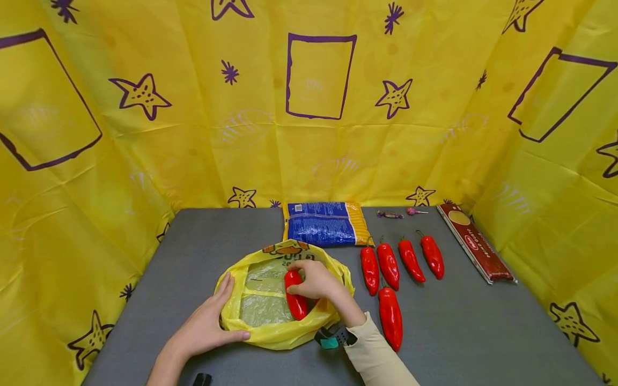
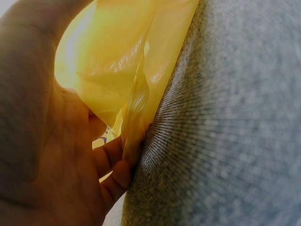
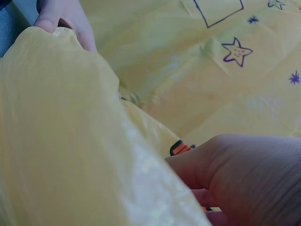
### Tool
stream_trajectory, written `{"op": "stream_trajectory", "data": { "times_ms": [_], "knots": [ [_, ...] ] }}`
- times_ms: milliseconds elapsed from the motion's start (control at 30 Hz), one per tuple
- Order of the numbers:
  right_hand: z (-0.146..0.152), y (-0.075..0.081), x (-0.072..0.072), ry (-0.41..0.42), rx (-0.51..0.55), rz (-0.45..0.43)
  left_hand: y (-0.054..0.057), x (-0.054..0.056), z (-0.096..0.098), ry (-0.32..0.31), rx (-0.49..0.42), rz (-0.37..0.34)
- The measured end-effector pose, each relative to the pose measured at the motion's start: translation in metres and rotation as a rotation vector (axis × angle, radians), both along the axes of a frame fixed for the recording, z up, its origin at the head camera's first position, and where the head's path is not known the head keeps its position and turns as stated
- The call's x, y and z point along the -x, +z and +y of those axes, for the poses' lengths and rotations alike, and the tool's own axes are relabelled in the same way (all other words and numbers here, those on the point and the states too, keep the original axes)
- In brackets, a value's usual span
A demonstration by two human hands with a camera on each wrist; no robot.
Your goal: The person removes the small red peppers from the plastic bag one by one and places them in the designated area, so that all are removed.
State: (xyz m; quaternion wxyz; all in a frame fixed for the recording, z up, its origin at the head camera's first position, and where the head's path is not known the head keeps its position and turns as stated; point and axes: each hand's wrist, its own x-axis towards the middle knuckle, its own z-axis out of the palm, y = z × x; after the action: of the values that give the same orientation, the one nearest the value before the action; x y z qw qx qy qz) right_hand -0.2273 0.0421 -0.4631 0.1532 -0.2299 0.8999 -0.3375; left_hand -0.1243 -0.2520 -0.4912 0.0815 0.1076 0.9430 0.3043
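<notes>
A yellow plastic bag [image 1: 270,336] stands with its mouth open on the grey table, its inside showing in the head view. My left hand [image 1: 205,324] rests along its left side, thumb at the front rim and fingers spread along the outer wall. In the left wrist view, the fingers [image 2: 115,165] touch the bag's yellow film near the tabletop. Inside the mouth, my right hand [image 1: 311,281] pinches a red pepper [image 1: 295,303] between thumb and fingers. The right wrist view shows the bag's wall covering those fingertips.
Several red peppers [image 1: 391,316] lie right of the bag. Behind it is a blue-and-yellow packet [image 1: 318,222]. A wrapped candy [image 1: 390,215], a lollipop [image 1: 412,211] and a long red-brown packet [image 1: 475,244] lie at the back right. Yellow patterned cloth [image 1: 251,161] surrounds the table.
</notes>
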Motion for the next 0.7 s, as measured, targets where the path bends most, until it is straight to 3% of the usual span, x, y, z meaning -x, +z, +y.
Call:
{"op": "stream_trajectory", "data": {
  "times_ms": [333, 567, 700],
  "knots": [
    [0.000, 0.007, -0.002, -0.009, 0.045, 0.046, -0.002, 0.000, 0.000, 0.001, -0.002, 0.012],
    [0.002, 0.026, -0.009, 0.003, 0.231, 0.081, -0.003, 0.000, 0.000, 0.009, -0.015, -0.004],
    [-0.001, 0.035, -0.011, 0.023, 0.282, 0.131, -0.003, 0.001, -0.001, 0.009, -0.019, -0.008]
  ]
}}
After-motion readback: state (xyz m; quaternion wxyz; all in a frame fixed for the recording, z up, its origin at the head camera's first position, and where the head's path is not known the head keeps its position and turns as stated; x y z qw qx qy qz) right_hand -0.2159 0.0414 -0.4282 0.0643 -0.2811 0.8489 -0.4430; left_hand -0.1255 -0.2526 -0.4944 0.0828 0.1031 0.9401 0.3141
